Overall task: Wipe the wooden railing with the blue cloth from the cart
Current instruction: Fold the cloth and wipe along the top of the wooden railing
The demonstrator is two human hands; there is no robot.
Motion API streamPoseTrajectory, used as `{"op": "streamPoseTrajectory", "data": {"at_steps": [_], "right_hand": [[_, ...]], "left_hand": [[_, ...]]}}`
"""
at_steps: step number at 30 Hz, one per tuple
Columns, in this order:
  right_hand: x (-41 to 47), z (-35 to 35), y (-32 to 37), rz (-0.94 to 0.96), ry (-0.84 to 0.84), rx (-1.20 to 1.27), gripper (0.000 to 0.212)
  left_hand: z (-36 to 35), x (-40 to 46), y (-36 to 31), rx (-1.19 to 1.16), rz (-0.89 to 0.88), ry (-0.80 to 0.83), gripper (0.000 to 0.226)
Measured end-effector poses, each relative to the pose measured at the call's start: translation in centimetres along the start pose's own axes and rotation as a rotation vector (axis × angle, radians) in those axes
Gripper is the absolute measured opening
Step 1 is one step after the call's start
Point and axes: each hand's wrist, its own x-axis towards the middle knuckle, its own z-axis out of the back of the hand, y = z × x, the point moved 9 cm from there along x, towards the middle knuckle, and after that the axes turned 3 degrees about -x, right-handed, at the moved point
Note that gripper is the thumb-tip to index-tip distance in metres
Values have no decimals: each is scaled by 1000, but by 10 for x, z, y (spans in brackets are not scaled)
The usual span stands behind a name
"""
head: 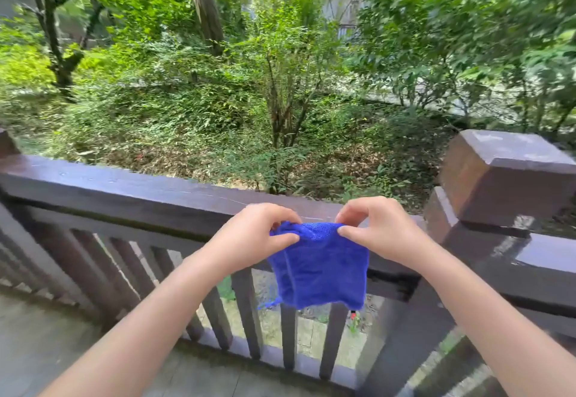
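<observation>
A blue cloth (321, 269) hangs folded between my two hands, just in front of the dark wooden railing (124, 191). My left hand (252, 237) pinches the cloth's top left corner between thumb and fingers. My right hand (377, 228) pinches its top right corner the same way. The cloth's lower edge dangles in front of the balusters, apart from the top rail. The rail's top surface runs from the left edge of the view to a square post on the right. No cart is in view.
A thick square post (498, 178) with a cap stands at the right where the railing turns a corner. Vertical balusters (246, 312) fill the space under the rail. Grey deck boards (46, 340) lie at lower left. Trees and shrubs grow beyond the railing.
</observation>
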Motion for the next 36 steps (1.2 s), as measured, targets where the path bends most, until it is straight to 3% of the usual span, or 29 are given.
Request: {"op": "streamPoseTrajectory", "data": {"at_steps": [8,13,21,26,31,33,36], "right_hand": [[-11,51,-66,-292,-229,-59,8],[16,71,-96,-376,-371,-220,10],[62,46,-166,-508,-273,-445,17],[67,33,-193,-576,-243,-536,20],[40,15,-187,-426,-389,-383,47],[26,-4,-182,-340,-349,-424,49],[13,-38,-201,-430,-133,-504,50]], "left_hand": [[-46,91,-45,-25,-242,218,24],[-51,150,-57,4,-327,206,21],[-112,216,-36,71,-276,335,25],[-139,239,-30,96,-197,322,32],[-149,185,-50,182,-323,-82,53],[-178,160,-56,236,-353,-18,54],[-215,156,-44,306,-279,176,53]]}}
